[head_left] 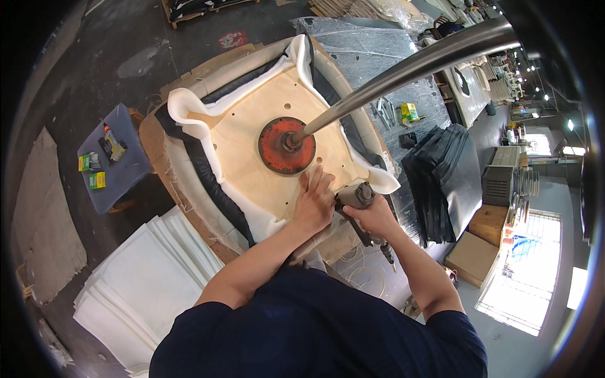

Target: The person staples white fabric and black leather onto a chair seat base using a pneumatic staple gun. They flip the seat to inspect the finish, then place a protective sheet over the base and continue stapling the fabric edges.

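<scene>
At 9 o'clock from the red disc (pixel 277 156), blue-grey stand (pixel 129 179) w/ yellow-green boxes (pixel 97 181); white sheets (pixel 135 286), stacked, approx 7–8. Wood panel (pixel 238 138), white padding (pixel 214 167) at edges, sits ctr, under disc. L hand (pixel 316 205) at 5 — fingers extended, slightly apart, on panel. R hand (pixel 377 218) at 4 — fingers wrapped round grey power tool (pixel 358 196). Black sheets (pixel 444 179) piled approx 3.

A padded panel (pixel 242 135), air tool (pixel 358 196) and stacked sheets (pixel 145 280) show a workshop.
</scene>
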Demonstrator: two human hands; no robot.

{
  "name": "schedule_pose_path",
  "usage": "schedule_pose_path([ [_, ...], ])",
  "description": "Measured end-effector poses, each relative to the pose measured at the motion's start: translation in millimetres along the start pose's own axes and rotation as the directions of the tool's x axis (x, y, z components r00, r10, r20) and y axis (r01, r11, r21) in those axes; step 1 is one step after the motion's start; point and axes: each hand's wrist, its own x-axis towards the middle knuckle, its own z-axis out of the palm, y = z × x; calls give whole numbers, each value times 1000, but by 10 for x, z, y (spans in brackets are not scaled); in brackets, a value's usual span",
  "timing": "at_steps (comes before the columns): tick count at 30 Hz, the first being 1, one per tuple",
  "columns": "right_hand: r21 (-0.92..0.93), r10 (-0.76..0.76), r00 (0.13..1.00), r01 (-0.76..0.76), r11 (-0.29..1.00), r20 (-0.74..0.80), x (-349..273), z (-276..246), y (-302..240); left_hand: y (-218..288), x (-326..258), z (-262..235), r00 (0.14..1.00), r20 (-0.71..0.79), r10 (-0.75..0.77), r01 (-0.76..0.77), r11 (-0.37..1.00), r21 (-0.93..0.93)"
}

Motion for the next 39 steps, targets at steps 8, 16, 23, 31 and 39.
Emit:
schedule_pose_path([
  [8,190,-33,996,16,982,88,-95,-29,97,-59,-92,-134,1000,5,-7,7,1000,2],
  [16,85,1,995,-10,996,102,-137,50,-3,-61,-123,-48,999,-8,-46,46,999,-25],
  [23,-3,-20,1000,20,1000,4,-37,120,-39,-136,-118,-79,999,46,-28,28,1000,4],
  [31,157,-12,998,2,988,64,-202,158,60,-90,-203,-223,999,42,-33,30,998,59],
  [39,60,-80,996,82,995,-28,-161,273,-80,-61,-213,-176,999,-3,-44,44,997,56],
])
